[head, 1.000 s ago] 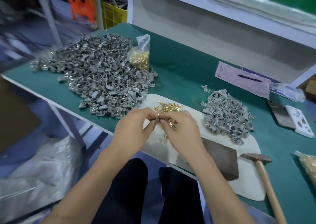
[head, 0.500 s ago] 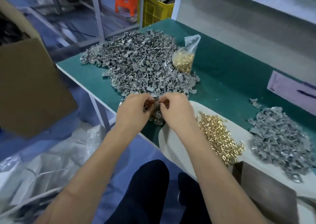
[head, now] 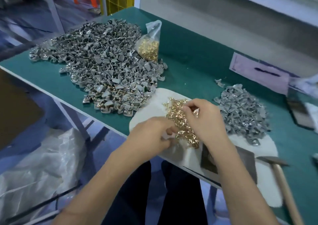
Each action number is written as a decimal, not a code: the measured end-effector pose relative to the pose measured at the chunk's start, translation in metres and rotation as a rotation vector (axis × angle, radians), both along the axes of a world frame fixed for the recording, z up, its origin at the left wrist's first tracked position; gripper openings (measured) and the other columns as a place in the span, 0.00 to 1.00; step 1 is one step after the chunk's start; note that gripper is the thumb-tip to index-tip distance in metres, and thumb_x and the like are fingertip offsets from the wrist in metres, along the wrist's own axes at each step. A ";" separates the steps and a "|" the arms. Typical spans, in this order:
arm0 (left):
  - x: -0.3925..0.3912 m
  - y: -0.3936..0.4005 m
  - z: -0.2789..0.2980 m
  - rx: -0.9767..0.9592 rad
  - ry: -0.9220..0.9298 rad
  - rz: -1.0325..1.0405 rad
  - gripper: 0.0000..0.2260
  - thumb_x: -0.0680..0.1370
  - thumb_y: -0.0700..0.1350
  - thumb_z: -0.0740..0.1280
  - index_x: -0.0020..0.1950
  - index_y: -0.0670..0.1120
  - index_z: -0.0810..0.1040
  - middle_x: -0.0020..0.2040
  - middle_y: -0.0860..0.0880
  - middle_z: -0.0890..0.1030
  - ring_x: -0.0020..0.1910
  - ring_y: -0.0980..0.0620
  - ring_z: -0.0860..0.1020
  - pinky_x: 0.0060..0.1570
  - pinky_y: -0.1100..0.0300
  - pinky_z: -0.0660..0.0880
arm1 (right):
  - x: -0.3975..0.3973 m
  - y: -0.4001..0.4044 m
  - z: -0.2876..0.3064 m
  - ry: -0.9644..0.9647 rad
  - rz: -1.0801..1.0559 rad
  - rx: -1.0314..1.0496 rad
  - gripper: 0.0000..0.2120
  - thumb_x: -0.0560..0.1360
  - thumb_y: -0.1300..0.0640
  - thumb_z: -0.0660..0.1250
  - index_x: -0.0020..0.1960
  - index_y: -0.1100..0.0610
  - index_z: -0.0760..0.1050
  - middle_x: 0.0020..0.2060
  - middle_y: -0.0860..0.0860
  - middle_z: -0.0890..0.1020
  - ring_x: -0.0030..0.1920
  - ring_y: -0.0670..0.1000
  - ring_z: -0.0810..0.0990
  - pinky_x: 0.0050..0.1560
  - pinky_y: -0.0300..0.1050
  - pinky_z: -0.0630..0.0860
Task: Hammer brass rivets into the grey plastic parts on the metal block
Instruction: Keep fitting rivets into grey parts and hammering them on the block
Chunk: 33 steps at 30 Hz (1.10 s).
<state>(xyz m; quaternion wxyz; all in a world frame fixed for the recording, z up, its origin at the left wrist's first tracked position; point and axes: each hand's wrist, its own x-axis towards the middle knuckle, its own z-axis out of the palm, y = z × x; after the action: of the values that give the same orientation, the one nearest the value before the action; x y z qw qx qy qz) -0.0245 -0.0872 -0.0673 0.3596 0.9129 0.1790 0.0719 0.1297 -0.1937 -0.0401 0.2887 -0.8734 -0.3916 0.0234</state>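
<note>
Hands have moved since half a second ago: then both met at the near edge of the big heap of grey plastic parts [head: 106, 66], fingertips together; now both are over the loose brass rivets [head: 179, 118] on the white pad [head: 148, 119]. The right hand [head: 204, 121] rests on top of the rivet pile, fingers curled down into it, with a rivet or two showing at its fingertips; whether it has one pinched cannot be told. The left hand [head: 151, 137] sits at the pile's near left side, fingers curled, seemingly around a small grey piece, but blur hides the grasp.

The rivet pile runs in a long strip from far left to near right across the pad; single rivets point every way. Just beyond its near end, partly under the right forearm, lies the dark metal block [head: 244, 162], flat on the pad. A hammer [head: 282, 187] lies right of the block, head toward the block, wooden handle running toward the viewer. A smaller heap of grey parts [head: 244, 114] sits right of the hands. A clear bag of rivets [head: 149, 47] leans at the far side of the big heap on the green desk [head: 189, 52].
</note>
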 end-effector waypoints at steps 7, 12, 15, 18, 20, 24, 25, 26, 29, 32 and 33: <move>0.024 -0.039 -0.013 -0.046 -0.067 -0.125 0.12 0.75 0.47 0.73 0.58 0.54 0.80 0.51 0.57 0.75 0.50 0.58 0.75 0.53 0.53 0.75 | 0.003 -0.105 -0.007 -0.090 -0.200 0.163 0.03 0.78 0.56 0.71 0.47 0.49 0.82 0.42 0.40 0.82 0.42 0.38 0.77 0.46 0.26 0.68; 0.024 -0.047 -0.017 -0.042 -0.126 -0.099 0.12 0.77 0.49 0.73 0.60 0.54 0.78 0.53 0.58 0.74 0.53 0.58 0.74 0.56 0.53 0.76 | -0.008 -0.122 -0.025 -0.067 -0.272 0.243 0.04 0.79 0.57 0.70 0.50 0.51 0.83 0.45 0.44 0.83 0.49 0.48 0.80 0.53 0.45 0.77; 0.014 -0.047 -0.023 0.007 -0.139 0.006 0.13 0.76 0.50 0.73 0.59 0.54 0.76 0.52 0.60 0.72 0.55 0.57 0.72 0.56 0.56 0.74 | -0.011 -0.120 -0.028 -0.161 -0.251 0.178 0.03 0.78 0.56 0.70 0.49 0.51 0.83 0.45 0.44 0.81 0.50 0.50 0.79 0.49 0.49 0.77; 0.005 -0.049 -0.025 0.018 -0.126 0.066 0.10 0.77 0.51 0.72 0.56 0.54 0.75 0.49 0.61 0.70 0.54 0.57 0.70 0.52 0.59 0.71 | -0.009 -0.122 -0.029 -0.171 -0.241 0.164 0.03 0.77 0.54 0.71 0.48 0.50 0.83 0.44 0.44 0.81 0.50 0.50 0.79 0.48 0.48 0.77; 0.003 -0.051 -0.026 0.008 -0.147 0.062 0.05 0.78 0.47 0.72 0.52 0.49 0.80 0.47 0.57 0.73 0.54 0.54 0.72 0.54 0.56 0.74 | -0.009 -0.123 -0.030 -0.173 -0.241 0.162 0.03 0.77 0.54 0.70 0.48 0.50 0.83 0.45 0.44 0.81 0.50 0.50 0.79 0.48 0.49 0.77; 0.007 -0.052 -0.027 0.088 -0.160 0.087 0.02 0.80 0.43 0.69 0.48 0.46 0.81 0.46 0.53 0.75 0.52 0.51 0.70 0.51 0.52 0.72 | -0.010 -0.121 -0.030 -0.166 -0.244 0.157 0.03 0.77 0.54 0.71 0.48 0.49 0.83 0.45 0.43 0.81 0.50 0.50 0.79 0.47 0.49 0.77; 0.008 -0.053 -0.027 0.134 -0.137 0.082 0.03 0.81 0.44 0.67 0.49 0.46 0.80 0.48 0.53 0.75 0.53 0.51 0.70 0.51 0.54 0.70 | -0.010 -0.121 -0.029 -0.161 -0.246 0.159 0.03 0.77 0.54 0.71 0.48 0.49 0.83 0.45 0.43 0.81 0.50 0.50 0.79 0.48 0.49 0.77; 0.011 -0.054 -0.027 0.197 -0.098 0.077 0.04 0.82 0.45 0.65 0.51 0.47 0.78 0.50 0.54 0.74 0.54 0.51 0.69 0.51 0.57 0.68 | -0.010 -0.121 -0.029 -0.152 -0.246 0.166 0.02 0.77 0.54 0.71 0.48 0.49 0.83 0.45 0.43 0.81 0.50 0.50 0.79 0.48 0.50 0.77; 0.021 -0.062 -0.025 0.331 -0.033 0.058 0.04 0.84 0.48 0.60 0.55 0.51 0.74 0.54 0.55 0.71 0.58 0.52 0.67 0.54 0.60 0.66 | -0.009 -0.123 -0.028 -0.060 -0.218 0.248 0.03 0.78 0.54 0.70 0.48 0.48 0.83 0.44 0.40 0.81 0.50 0.46 0.79 0.50 0.50 0.77; 0.030 -0.068 -0.017 0.316 -0.054 0.048 0.03 0.83 0.45 0.63 0.52 0.53 0.72 0.53 0.56 0.71 0.57 0.53 0.67 0.50 0.61 0.67 | -0.007 -0.127 -0.026 0.069 -0.213 0.364 0.04 0.79 0.55 0.70 0.49 0.47 0.83 0.45 0.38 0.83 0.50 0.43 0.80 0.52 0.48 0.78; 0.031 -0.067 -0.015 0.296 -0.050 0.048 0.04 0.82 0.44 0.64 0.51 0.54 0.72 0.52 0.56 0.71 0.56 0.53 0.68 0.49 0.61 0.68 | -0.007 -0.128 -0.026 0.088 -0.223 0.389 0.05 0.79 0.55 0.70 0.49 0.48 0.83 0.45 0.38 0.83 0.50 0.43 0.80 0.52 0.48 0.78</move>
<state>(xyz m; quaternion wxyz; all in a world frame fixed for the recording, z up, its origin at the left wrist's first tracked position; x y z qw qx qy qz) 0.0067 -0.1539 -0.0826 0.2237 0.9493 0.1794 0.1287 0.1231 -0.3214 -0.0659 0.4692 -0.8374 -0.2767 -0.0463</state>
